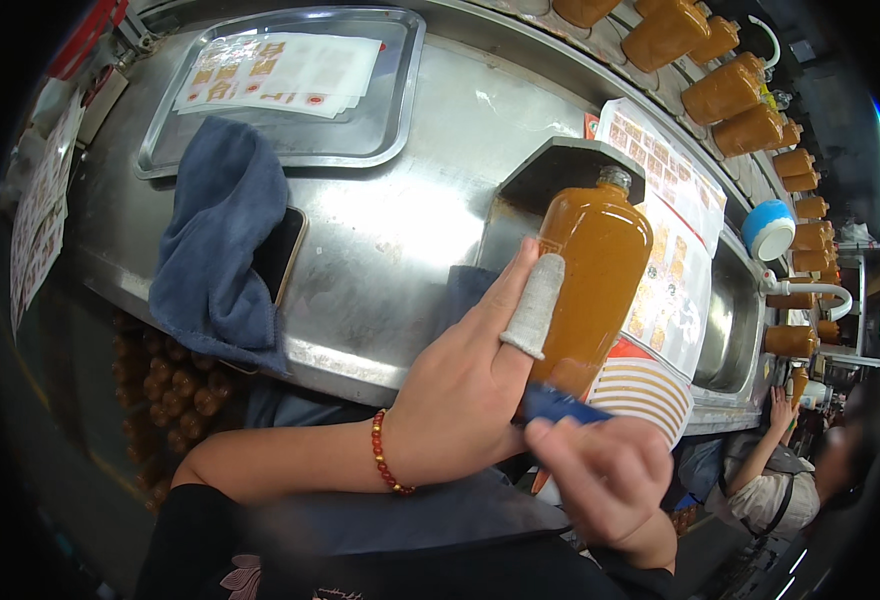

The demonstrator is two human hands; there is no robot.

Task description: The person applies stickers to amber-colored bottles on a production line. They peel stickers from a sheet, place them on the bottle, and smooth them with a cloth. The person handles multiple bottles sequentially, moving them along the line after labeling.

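A flat brown glazed bottle (592,285) with a bare threaded neck lies tilted in front of me, its neck pointing away. My left hand (465,390) presses along its left side, fingers stretched together against it, thumb hidden. One finger wears a grey fabric sleeve (535,305), and a red bead bracelet circles the wrist. At the bottle's near end, my right hand (610,475) is closed on a dark blue flat piece (560,405), which touches or nearly touches the glaze. Motion blurs this hand, and I cannot tell whether the piece is a scraper or folded cloth.
Behind the bottle stands a dark metal holder (550,165). Printed sheets (675,230) lie to its right, beside a sink (730,320). Leftward are a blue cloth (215,230), a phone (282,250) and a metal tray (400,110). Several brown bottles (725,90) line the back; a person (775,480) works at right.
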